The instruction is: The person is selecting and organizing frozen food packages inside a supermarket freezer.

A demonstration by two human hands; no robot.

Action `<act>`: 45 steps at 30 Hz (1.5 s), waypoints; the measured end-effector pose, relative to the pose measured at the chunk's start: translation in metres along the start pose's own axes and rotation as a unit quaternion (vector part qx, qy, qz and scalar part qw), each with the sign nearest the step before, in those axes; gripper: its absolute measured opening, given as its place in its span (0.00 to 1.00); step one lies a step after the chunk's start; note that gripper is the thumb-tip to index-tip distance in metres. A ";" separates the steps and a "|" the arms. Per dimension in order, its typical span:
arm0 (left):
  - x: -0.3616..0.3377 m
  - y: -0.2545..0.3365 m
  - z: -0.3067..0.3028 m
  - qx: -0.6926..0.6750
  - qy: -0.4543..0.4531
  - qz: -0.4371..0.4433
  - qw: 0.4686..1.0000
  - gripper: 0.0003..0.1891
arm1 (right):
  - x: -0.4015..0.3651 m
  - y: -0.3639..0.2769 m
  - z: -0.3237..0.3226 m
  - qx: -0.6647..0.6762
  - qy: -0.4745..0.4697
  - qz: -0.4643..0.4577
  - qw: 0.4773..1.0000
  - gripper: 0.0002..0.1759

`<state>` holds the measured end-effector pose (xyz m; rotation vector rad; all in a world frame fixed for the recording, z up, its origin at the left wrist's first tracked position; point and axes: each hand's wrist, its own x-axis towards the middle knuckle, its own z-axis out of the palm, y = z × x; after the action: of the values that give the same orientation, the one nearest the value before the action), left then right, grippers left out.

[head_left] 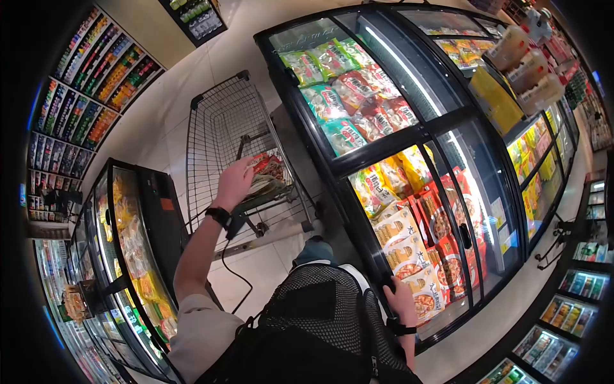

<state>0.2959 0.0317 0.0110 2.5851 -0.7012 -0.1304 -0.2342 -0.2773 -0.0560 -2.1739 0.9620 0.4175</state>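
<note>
My left hand (235, 184), with a dark band on its wrist, reaches over a wire shopping cart (203, 137). Its fingers are closed at the left edge of a red food package (271, 165), and the fingertips are partly hidden. Pale and dark packaging shows just below that package. My right hand (401, 301), also banded at the wrist, grips the black rim of a chest freezer (364, 246) at its near side. Beside it lie white pizza boxes (404, 256) and red pizza boxes (440, 217), with yellow bags (398, 173) behind them.
Another glass-topped section (358, 96) holds bags of frozen food. A second freezer (137, 249) stands left of the cart. Stocked drink shelves (96, 77) line the far left. A yellow sign (495, 99) hangs over the freezers at right. A black cable (240, 275) dangles from my left wrist.
</note>
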 end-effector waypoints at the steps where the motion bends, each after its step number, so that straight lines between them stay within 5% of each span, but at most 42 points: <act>1: 0.018 -0.039 0.004 0.046 -0.048 -0.055 0.996 0.17 | 0.007 -0.015 0.008 0.004 -0.011 -0.022 1.000 0.33; 7: 0.069 -0.232 0.101 0.251 -0.308 -0.194 0.897 0.21 | 0.028 -0.073 0.022 -0.082 -0.016 0.003 0.997 0.34; 19: 0.099 -0.243 0.183 0.126 -0.369 -0.134 0.911 0.25 | 0.045 -0.158 0.002 -0.052 -0.071 0.011 0.996 0.30; 25: 0.096 -0.250 0.191 0.158 -0.284 -0.071 0.943 0.16 | 0.042 -0.161 0.012 -0.044 -0.051 0.017 0.998 0.30; 31: 0.103 -0.248 0.138 0.144 -0.233 -0.039 0.961 0.13 | 0.031 -0.148 0.018 -0.031 -0.042 0.025 0.998 0.30; 38: 0.087 -0.118 -0.076 -0.094 -0.102 -0.029 0.990 0.13 | 0.032 -0.129 0.031 0.008 0.015 -0.021 1.000 0.26; 43: 0.033 -0.018 -0.164 -0.388 -0.068 -0.050 0.918 0.16 | 0.055 -0.145 0.014 0.137 0.062 -0.086 0.985 0.27; 45: 0.003 0.046 -0.164 -0.511 -0.091 -0.072 0.852 0.20 | 0.054 -0.164 -0.007 0.341 -0.003 -0.100 0.935 0.31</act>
<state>0.3110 0.0615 0.1784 1.5856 -0.3309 -0.6201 -0.0761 -0.2332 -0.0018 -1.6042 0.7256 -0.0196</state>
